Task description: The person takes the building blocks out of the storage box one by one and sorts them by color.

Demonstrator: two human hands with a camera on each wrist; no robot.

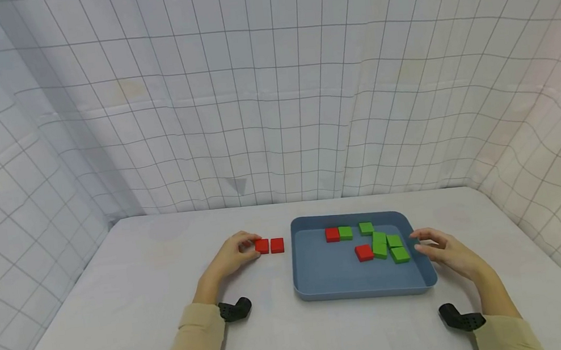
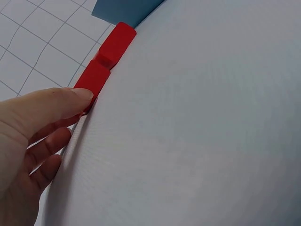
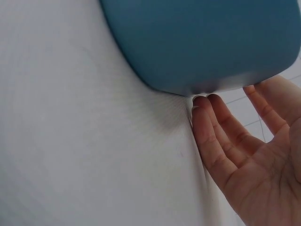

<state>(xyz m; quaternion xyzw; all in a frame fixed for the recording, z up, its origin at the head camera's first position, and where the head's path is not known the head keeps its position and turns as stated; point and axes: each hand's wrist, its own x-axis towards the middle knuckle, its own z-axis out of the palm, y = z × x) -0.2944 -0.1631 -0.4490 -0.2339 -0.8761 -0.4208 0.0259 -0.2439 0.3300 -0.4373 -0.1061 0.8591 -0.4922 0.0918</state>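
Between thumb and fingers, my left hand [image 1: 234, 254] pinches a flat red square block [image 1: 262, 246] on the table. Just right of it lies a second red block [image 1: 277, 245]; in the left wrist view the pinched block [image 2: 94, 77] stands end to end with that other block [image 2: 118, 43]. My right hand [image 1: 447, 250] is at the right side of a blue tray [image 1: 333, 283], fingers loosely bent against or close to its outer wall [image 3: 202, 47]. Inside the tray are two red blocks [image 1: 364, 253] and several green blocks [image 1: 379, 250].
The white table [image 1: 173, 232] ends at a grid-patterned white cloth [image 1: 274, 113] behind and at both sides. The tray's raised rim [image 1: 294, 253] stands just right of the two outside blocks. Each wrist carries a black camera mount [image 1: 235, 310].
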